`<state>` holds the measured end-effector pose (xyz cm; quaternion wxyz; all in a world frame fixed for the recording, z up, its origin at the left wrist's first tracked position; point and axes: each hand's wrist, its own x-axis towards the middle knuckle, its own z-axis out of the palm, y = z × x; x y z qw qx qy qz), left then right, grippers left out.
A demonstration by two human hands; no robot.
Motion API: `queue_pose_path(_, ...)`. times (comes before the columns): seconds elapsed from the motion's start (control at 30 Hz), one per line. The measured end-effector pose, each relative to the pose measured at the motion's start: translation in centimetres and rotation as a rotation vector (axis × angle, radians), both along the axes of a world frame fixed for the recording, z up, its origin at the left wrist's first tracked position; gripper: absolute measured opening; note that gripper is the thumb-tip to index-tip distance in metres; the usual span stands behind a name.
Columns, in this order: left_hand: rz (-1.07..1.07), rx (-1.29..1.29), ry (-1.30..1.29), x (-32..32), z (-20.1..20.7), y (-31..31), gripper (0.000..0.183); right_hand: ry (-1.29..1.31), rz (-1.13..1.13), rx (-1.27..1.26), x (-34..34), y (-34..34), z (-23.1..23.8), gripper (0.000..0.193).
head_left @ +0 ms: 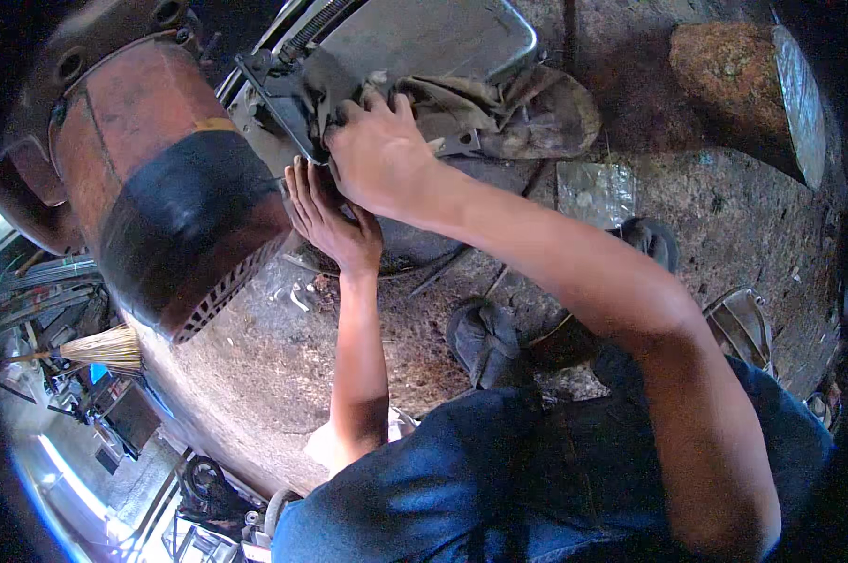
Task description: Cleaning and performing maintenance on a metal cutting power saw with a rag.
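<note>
Below you, a grimy, stained floor [246, 375] is spreading, littered with small scraps and darkening toward the upper right. On your left, a straw broom [103, 349] is showing near long metal bars [53, 274], while bluish-white light [77, 488] is glaring at lower left.

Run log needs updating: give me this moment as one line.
Left hand: fingers extended by flat black metal bar | Right hand: fingers bent at crumpled grey cloth | Left: red-and-black cylindrical machine

Yellow straw broom [105, 350] at left, rough brown cylindrical block [732, 86] at upper right, dark wheel [201, 479] at lower left
</note>
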<state>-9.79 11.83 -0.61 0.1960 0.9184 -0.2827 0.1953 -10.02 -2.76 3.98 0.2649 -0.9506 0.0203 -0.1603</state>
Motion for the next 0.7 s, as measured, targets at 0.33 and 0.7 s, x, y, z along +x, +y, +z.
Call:
queue_pose_path(0.33,0.031,0.062,0.011,-0.2,0.8,0.2,0.050,0.111,0.025,0.196,1.6,-2.5,1.6,0.026)
queue_pose_path(0.7,0.056,0.051,0.038,-0.5,0.4,0.2,0.051,0.249,-0.154,0.532,2.5,-4.1,2.9,0.030)
